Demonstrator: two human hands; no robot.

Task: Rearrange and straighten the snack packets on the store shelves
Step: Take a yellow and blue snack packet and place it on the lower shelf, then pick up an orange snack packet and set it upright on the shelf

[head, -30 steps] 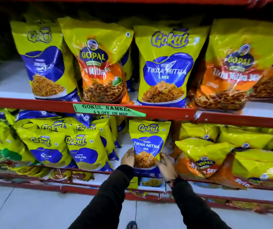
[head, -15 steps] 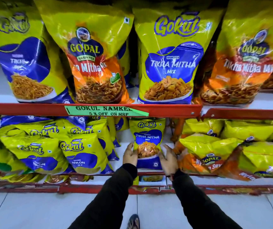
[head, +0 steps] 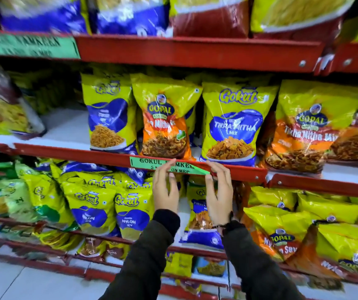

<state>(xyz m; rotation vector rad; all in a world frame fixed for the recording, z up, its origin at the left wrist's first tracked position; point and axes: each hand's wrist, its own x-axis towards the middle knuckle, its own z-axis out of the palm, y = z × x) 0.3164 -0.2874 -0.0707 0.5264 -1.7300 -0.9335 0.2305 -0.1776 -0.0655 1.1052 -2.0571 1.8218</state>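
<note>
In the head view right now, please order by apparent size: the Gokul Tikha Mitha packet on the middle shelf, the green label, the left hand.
1. Gokul Tikha Mitha packet
2. Green label and left hand: similar, unsure.

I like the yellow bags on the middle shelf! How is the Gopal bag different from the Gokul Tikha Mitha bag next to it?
The Gopal bag turns orange in its lower half; the Gokul Tikha Mitha bag carries a blue patch there. The Gopal bag has a round logo with a small picture; the Gokul bag shows its name in big purple letters. The Gopal bag looks narrower and leans a little; the Gokul bag faces squarely forward. Both have yellow tops and stand on the same shelf.
</note>
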